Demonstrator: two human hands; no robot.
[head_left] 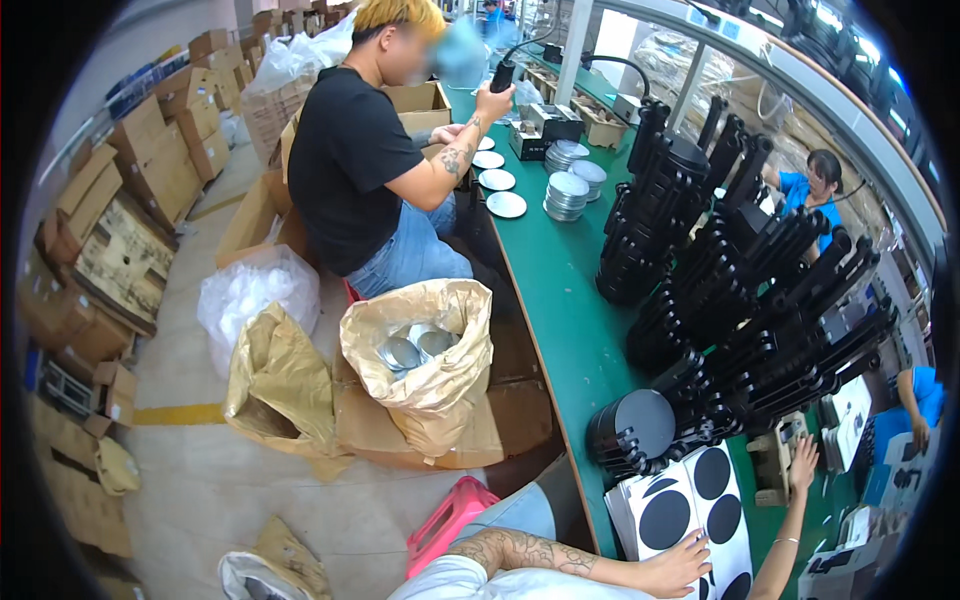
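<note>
My left hand (pixel 676 570) rests on a white sheet (pixel 735 478) bearing large black round stickers (pixel 664 520), its fingers stretched out over the sheet. More such sheets lie stacked beneath it at the near edge of the green bench. My right hand (pixel 801 466) reaches out with spread fingers and holds nothing. It is beside a beige box-like tray (pixel 770 465), whose contents I cannot make out. Just beyond the sheets stand stacks of black round parts with a flat disc face (pixel 645 424) and protruding arms.
Tall black stacks (pixel 660 200) crowd the green bench (pixel 540 290). Silver discs (pixel 566 195) stand piled farther off. A co-worker in black (pixel 350 170) sits left of the bench, holding a black tool (pixel 502 76). Below, a paper sack (pixel 420 350) holds metal discs; a pink stool (pixel 450 515) is near me.
</note>
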